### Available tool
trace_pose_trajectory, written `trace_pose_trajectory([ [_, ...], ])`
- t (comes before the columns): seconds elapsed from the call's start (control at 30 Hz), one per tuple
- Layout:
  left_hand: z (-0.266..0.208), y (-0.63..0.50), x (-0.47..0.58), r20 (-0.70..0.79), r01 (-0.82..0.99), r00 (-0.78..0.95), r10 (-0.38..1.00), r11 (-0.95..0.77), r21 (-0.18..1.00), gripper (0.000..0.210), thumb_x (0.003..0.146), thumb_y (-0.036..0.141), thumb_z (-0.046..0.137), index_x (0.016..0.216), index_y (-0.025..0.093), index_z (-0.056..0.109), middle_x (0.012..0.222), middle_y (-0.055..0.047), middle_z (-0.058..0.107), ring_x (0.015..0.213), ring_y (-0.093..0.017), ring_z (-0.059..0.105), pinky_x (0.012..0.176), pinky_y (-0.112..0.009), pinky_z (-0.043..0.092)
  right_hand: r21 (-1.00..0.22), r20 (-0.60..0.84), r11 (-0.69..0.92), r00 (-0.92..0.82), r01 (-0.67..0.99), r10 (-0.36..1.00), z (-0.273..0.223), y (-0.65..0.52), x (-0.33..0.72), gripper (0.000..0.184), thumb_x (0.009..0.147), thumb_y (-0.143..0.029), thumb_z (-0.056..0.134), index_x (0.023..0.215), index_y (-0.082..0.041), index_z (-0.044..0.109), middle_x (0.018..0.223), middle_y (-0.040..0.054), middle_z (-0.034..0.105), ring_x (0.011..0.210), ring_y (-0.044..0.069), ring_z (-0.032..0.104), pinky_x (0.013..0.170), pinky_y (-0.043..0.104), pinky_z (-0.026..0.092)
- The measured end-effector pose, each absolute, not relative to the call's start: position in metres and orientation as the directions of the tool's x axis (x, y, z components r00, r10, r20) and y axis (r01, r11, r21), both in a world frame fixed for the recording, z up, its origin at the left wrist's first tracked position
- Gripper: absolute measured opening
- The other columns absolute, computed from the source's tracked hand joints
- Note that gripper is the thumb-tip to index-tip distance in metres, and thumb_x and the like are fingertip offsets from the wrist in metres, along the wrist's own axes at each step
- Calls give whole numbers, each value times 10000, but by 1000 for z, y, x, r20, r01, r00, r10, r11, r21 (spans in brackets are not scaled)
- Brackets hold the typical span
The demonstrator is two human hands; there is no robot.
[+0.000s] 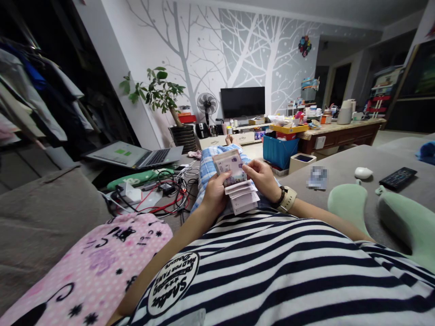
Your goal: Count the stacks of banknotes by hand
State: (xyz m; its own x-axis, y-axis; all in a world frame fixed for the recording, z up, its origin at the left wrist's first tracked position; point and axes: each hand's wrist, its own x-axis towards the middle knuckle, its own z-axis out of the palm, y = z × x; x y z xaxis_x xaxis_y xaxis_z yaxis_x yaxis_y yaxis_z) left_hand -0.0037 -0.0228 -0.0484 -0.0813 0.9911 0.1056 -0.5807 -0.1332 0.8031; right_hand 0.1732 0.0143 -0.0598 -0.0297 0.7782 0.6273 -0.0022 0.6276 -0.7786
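A stack of banknotes (227,168) is gripped in my left hand (215,192), with the thumb pressed over its face and a "5" printed on the top note. Below the thumb, several folded note ends (242,201) fan downward above my lap. My right hand (264,180) pinches at the stack's right edge, thumb and forefinger together by the corner of the top note. On that wrist are a beige watch (288,199) and a dark bracelet. Fingers behind the stack are hidden.
At the left, a laptop (132,155) stands above tangled cables (176,194). A pink blanket (112,258) lies beside my left arm. On the couch to the right are a white mouse (363,172), a black remote (398,178) and a green neck pillow (348,206).
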Motion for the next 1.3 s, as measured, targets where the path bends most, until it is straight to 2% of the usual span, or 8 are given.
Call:
trace_pose_trajectory([
  [0.13, -50, -20, -3, 133, -567, -92, 987, -162, 808, 428, 780, 66, 941, 1192, 181, 954, 1044, -100, 988, 1243, -431, 981, 1160, -527, 800, -772, 634, 636, -57, 16, 771, -58, 14, 174, 786, 920, -963, 979, 746, -292, 608, 689, -19, 604, 715, 193, 514, 705, 361, 452],
  [0.3, -48, -16, 1, 92, -618, -98, 991, -133, 775, 317, 923, 193, 968, 1240, 184, 970, 1123, -122, 1000, 1243, -433, 985, 1132, -517, 818, -744, 666, 668, -64, 0, 743, -55, 9, 175, 822, 881, -1019, 949, 731, -296, 589, 696, -22, 567, 730, 192, 466, 711, 372, 423],
  [0.4, -45, -16, 4, 67, -640, -72, 995, -98, 762, 370, 992, 305, 991, 1323, 142, 955, 1205, -162, 1001, 1222, -431, 989, 1126, -525, 821, -722, 692, 692, -59, -22, 720, -52, 5, 174, 856, 859, -1069, 925, 723, -296, 584, 697, -29, 537, 716, 185, 445, 721, 384, 419],
  [0.5, -44, -16, 5, 71, -648, -102, 992, -120, 752, 391, 1023, 339, 973, 1350, 126, 943, 1201, -163, 1000, 1196, -407, 993, 1120, -508, 819, -712, 701, 701, -85, -42, 708, -51, 2, 174, 855, 876, -1061, 923, 730, -295, 574, 691, -42, 493, 711, 178, 411, 717, 380, 409],
  [0.8, -47, -12, 4, 103, -642, -122, 987, -157, 750, 303, 976, 285, 931, 1246, 151, 954, 1142, -145, 998, 1208, -415, 988, 1120, -507, 811, -708, 703, 705, -134, -37, 699, -49, -2, 177, 834, 908, -1049, 907, 762, -296, 579, 692, -45, 469, 717, 182, 399, 691, 372, 384],
  [1.03, -49, -12, 0, 111, -619, -50, 993, -118, 776, 381, 946, 288, 946, 1306, 162, 955, 1149, -151, 996, 1226, -425, 986, 1126, -520, 807, -729, 682, 681, -162, -68, 714, -49, -4, 176, 789, 889, -1023, 925, 807, -296, 630, 694, -46, 478, 720, 187, 428, 679, 366, 386],
  [1.3, -43, -22, -2, 89, -590, -14, 996, -80, 804, 350, 947, 269, 969, 1284, 174, 964, 1162, -153, 996, 1230, -448, 982, 1138, -547, 810, -745, 667, 659, -157, -104, 728, -48, -7, 173, 764, 859, -1009, 954, 872, -287, 707, 706, -47, 495, 727, 193, 456, 689, 368, 414],
])
